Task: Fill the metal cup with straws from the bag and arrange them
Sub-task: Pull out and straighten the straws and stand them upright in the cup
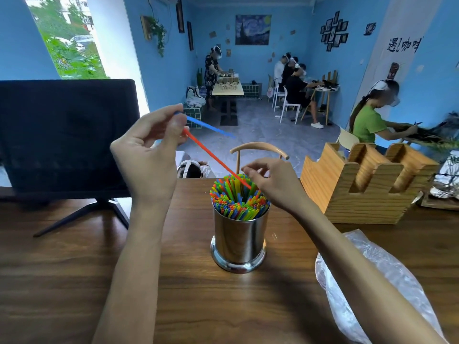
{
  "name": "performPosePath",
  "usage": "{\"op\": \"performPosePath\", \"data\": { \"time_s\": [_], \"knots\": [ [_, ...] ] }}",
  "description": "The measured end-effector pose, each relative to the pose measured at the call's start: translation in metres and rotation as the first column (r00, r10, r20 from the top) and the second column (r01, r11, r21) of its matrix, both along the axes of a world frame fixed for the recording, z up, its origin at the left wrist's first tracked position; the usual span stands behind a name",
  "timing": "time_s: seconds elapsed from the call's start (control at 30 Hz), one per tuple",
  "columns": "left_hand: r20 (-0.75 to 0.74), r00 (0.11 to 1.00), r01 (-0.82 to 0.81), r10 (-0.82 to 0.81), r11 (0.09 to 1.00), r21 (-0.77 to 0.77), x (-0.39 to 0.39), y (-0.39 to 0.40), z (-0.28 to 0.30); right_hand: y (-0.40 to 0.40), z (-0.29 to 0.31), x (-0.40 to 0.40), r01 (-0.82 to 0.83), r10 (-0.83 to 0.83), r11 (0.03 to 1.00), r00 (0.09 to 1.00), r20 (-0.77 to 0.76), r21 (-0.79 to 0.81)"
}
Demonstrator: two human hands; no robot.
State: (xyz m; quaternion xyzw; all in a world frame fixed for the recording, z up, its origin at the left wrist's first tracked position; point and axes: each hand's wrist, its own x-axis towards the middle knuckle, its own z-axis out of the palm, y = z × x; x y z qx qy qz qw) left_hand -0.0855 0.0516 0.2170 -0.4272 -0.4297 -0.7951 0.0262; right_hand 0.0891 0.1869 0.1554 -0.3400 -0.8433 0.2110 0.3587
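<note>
1. Cup (pixel 239 238) of metal stands on the table (pixel 74 281), packed with coloured straws (pixel 238 199).
2. Left hand (pixel 149 150) pinches a red straw (pixel 216 158) and a blue straw (pixel 208 126) at their upper ends.
3. Right hand (pixel 270 182) pinches the red straw's lower end at the cup's mouth.
4. Filling seems almost finished; the bag (pixel 367 276) lies flat at the right.
5. Next move needs a gap between the straws for the red tip.

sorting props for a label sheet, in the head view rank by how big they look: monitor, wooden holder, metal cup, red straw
1. monitor
2. wooden holder
3. metal cup
4. red straw, thinnest

The cup sits nearer the camera, so its rank against the holder is unsure.
</note>
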Motion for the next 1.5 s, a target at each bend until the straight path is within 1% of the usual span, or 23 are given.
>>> {"op": "performPosePath", "data": {
  "time_s": [0.03, 0.1, 0.17, 0.2, 0.27, 0.33, 0.4, 0.47, 0.53, 0.57, 0.6, 0.63, 0.67, 0.73, 0.8, 0.87, 0.97, 1.07, 1.13, 1.27, 1.33, 1.4, 1.5],
  "knots": [
    [0.037, 0.999, 0.0, -0.001, 0.999, 0.034, 0.001, 0.001, 0.001, -0.003, 0.003, 0.001, -0.036, 0.034, 0.998, 0.998, -0.046, -0.045],
    [0.114, 0.993, 0.006, -0.015, 0.997, 0.074, 0.006, 0.002, 0.0, -0.013, 0.012, 0.002, -0.196, 0.173, 0.953, 0.978, -0.117, -0.229],
    [0.17, 0.985, 0.013, -0.029, 0.995, 0.094, 0.011, 0.006, -0.004, -0.02, 0.018, 0.0, -0.362, 0.285, 0.817, 0.93, -0.231, -0.448],
    [0.183, 0.983, 0.011, -0.029, 0.995, 0.1, 0.013, 0.007, -0.007, -0.021, 0.02, -0.001, -0.421, 0.299, 0.738, 0.904, -0.305, -0.527],
    [0.197, 0.98, -0.001, -0.019, 0.995, 0.099, 0.012, 0.01, -0.012, -0.018, 0.021, 0.0, -0.498, 0.254, 0.617, 0.859, -0.445, -0.609],
    [0.219, 0.976, -0.018, 0.0, 0.997, 0.081, 0.007, 0.012, -0.015, -0.013, 0.022, 0.005, -0.546, 0.162, 0.559, 0.81, -0.563, -0.624],
    [0.234, 0.972, -0.018, 0.006, 0.999, 0.048, 0.002, 0.013, -0.018, -0.008, 0.025, 0.012, -0.576, 0.045, 0.525, 0.754, -0.655, -0.627],
    [0.225, 0.974, 0.011, -0.013, 1.0, 0.01, 0.0, 0.013, -0.022, -0.003, 0.03, 0.017, -0.614, -0.068, 0.527, 0.659, -0.749, -0.588],
    [0.185, 0.983, 0.014, -0.011, 1.0, -0.011, 0.0, 0.014, -0.023, -0.001, 0.038, 0.019, -0.65, -0.144, 0.57, 0.523, -0.84, -0.503],
    [0.172, 0.985, 0.013, -0.011, 1.0, -0.011, 0.001, 0.015, -0.023, 0.0, 0.043, 0.021, -0.639, -0.173, 0.614, 0.464, -0.869, -0.464],
    [0.179, 0.984, 0.021, -0.02, 1.0, -0.002, 0.001, 0.015, -0.022, 0.001, 0.047, 0.023, -0.596, -0.19, 0.675, 0.43, -0.883, -0.435],
    [0.192, 0.981, 0.034, -0.035, 0.999, 0.007, 0.002, 0.016, -0.021, 0.003, 0.051, 0.026, -0.527, -0.192, 0.744, 0.421, -0.887, -0.411],
    [0.193, 0.98, 0.042, -0.043, 0.999, 0.012, 0.003, 0.016, -0.021, 0.005, 0.054, 0.029, -0.451, -0.176, 0.81, 0.423, -0.889, -0.374],
    [0.155, 0.988, 0.016, -0.018, 1.0, 0.009, 0.005, 0.017, -0.021, 0.008, 0.058, 0.032, -0.296, -0.095, 0.924, 0.433, -0.896, -0.241],
    [0.106, 0.994, -0.028, 0.027, 1.0, 0.006, 0.007, 0.017, -0.021, 0.008, 0.059, 0.03, -0.121, -0.005, 0.99, 0.481, -0.877, -0.072],
    [0.09, 0.995, -0.041, 0.04, 0.999, 0.008, 0.009, 0.018, -0.022, 0.004, 0.06, 0.026, 0.004, 0.058, 0.997, 0.533, -0.844, 0.071],
    [0.055, 0.998, -0.039, 0.041, 0.999, -0.021, 0.013, 0.022, -0.024, -0.002, 0.055, 0.021, 0.113, 0.085, 0.974, 0.616, -0.783, 0.195],
    [0.002, 1.0, -0.022, 0.022, 0.997, -0.07, 0.016, 0.025, -0.028, -0.003, 0.044, 0.015, 0.17, 0.065, 0.949, 0.715, -0.696, 0.264],
    [-0.001, 1.0, -0.023, 0.023, 0.998, -0.065, 0.017, 0.025, -0.029, -0.003, 0.035, 0.009, 0.193, 0.04, 0.939, 0.759, -0.65, 0.284],
    [0.03, 0.998, -0.062, 0.061, 0.997, 0.04, 0.02, 0.018, -0.022, -0.002, 0.013, -0.002, 0.146, 0.023, 0.947, 0.859, -0.512, 0.287],
    [0.005, 0.997, -0.079, 0.079, 0.995, 0.06, 0.019, 0.017, -0.019, 0.0, 0.004, -0.004, 0.114, 0.019, 0.952, 0.905, -0.425, 0.285],
    [-0.091, 0.993, -0.08, 0.077, 0.996, -0.027, 0.018, 0.019, -0.02, 0.001, -0.003, -0.006, 0.059, 0.026, 0.966, 0.946, -0.322, 0.251],
    [-0.234, 0.972, -0.047, -0.02, 0.959, -0.279, 0.018, 0.03, -0.035, 0.004, -0.013, -0.008, -0.003, 0.03, 0.987, 0.986, -0.164, 0.163]
  ]
}}
